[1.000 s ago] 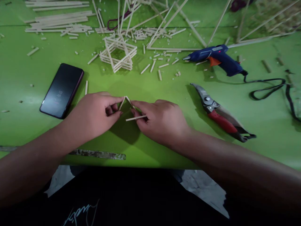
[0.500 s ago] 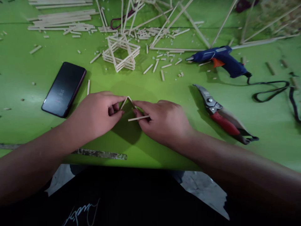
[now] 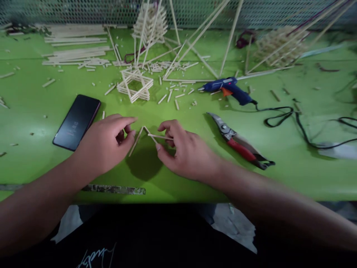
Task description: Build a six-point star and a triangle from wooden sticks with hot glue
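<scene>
Two thin wooden sticks (image 3: 136, 141) meet at a point and form an upside-down V on the green table. My left hand (image 3: 104, 139) is beside the left leg of this V, its thumb and index finger apart with nothing between them. A third wooden stick (image 3: 161, 137) is held in the curled fingers of my right hand (image 3: 186, 150); its free end crosses over the V's right leg. My right thumb tip is close to the lower end of that leg; whether it touches is hard to tell. My right index finger is lifted away.
Beyond my hands sits a star-shaped stick frame (image 3: 135, 86) amid scattered stick offcuts. A blue glue gun (image 3: 227, 88) and red-handled pruning shears (image 3: 237, 143) lie to the right. A phone (image 3: 76, 121) is at left, a flat strip (image 3: 117, 190) near the front edge. Long sticks (image 3: 76, 56) lie behind.
Both hands have let go of the V-shaped sticks and drawn apart. The right fingers have opened outward, still holding the third stick. The view has tilted up, showing more of the table's back.
</scene>
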Available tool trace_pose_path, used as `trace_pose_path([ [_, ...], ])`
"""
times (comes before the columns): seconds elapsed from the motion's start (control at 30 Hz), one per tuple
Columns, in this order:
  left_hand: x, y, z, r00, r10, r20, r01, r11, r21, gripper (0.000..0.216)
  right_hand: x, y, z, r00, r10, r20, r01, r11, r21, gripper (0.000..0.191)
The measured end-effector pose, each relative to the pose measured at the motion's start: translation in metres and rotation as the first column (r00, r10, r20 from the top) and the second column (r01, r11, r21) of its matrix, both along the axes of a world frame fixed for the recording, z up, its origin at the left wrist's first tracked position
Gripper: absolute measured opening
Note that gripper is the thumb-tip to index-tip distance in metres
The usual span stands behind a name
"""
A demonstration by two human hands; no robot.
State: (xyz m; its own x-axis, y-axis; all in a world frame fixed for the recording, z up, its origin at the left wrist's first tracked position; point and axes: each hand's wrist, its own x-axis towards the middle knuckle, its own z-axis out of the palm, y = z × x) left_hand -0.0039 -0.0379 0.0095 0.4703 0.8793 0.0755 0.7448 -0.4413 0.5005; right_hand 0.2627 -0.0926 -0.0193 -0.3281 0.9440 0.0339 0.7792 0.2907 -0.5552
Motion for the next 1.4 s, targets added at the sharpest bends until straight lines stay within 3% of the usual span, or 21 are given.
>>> trace_pose_path([
  [0.13, -0.002, -0.004, 0.007, 1.0, 0.004, 0.0, -0.004, 0.998, 0.069, 0.041, 0.011, -0.007, 0.007, 0.996, 0.033, 0.078, -0.037, 0.998, 0.051, 0.024],
  [0.23, -0.008, -0.018, 0.015, 1.0, 0.015, 0.004, -0.015, 0.999, 0.035, 0.039, 0.017, -0.015, 0.009, 0.996, 0.05, 0.07, -0.059, 0.989, 0.134, 0.026],
  [0.33, -0.017, -0.042, 0.02, 1.0, 0.026, -0.003, -0.026, 1.0, -0.007, 0.039, 0.015, -0.022, 0.008, 0.989, 0.146, 0.025, -0.147, 0.956, 0.255, 0.025],
  [0.47, -0.027, -0.069, 0.009, 0.994, 0.108, 0.022, -0.108, 0.994, -0.034, 0.037, 0.002, -0.029, 0.0, 0.957, 0.289, 0.029, -0.283, 0.902, 0.326, 0.022],
  [0.57, -0.029, -0.074, -0.006, 0.995, 0.084, 0.061, -0.078, 0.993, -0.094, 0.038, -0.006, -0.026, -0.008, 0.951, 0.306, 0.049, -0.306, 0.901, 0.306, 0.022],
  [0.77, -0.028, -0.076, -0.021, 0.998, 0.053, 0.018, -0.052, 0.998, -0.035, 0.032, 0.013, -0.016, -0.007, 0.961, 0.278, -0.004, -0.266, 0.923, 0.278, 0.018],
  [0.97, -0.027, -0.081, -0.023, 0.998, 0.069, -0.011, -0.068, 0.997, 0.04, 0.025, 0.046, -0.027, -0.011, 0.991, 0.109, -0.078, -0.093, 0.979, 0.183, 0.021],
  [1.23, -0.025, -0.084, -0.022, 0.997, 0.058, -0.053, -0.052, 0.993, 0.103, 0.02, 0.039, -0.029, -0.018, 0.982, 0.165, -0.094, -0.14, 0.964, 0.227, 0.015],
  [1.4, -0.025, -0.082, -0.027, 0.999, 0.039, 0.008, -0.04, 0.983, 0.181, 0.018, 0.038, -0.028, -0.022, 0.977, 0.172, -0.122, -0.138, 0.958, 0.251, 0.014],
])
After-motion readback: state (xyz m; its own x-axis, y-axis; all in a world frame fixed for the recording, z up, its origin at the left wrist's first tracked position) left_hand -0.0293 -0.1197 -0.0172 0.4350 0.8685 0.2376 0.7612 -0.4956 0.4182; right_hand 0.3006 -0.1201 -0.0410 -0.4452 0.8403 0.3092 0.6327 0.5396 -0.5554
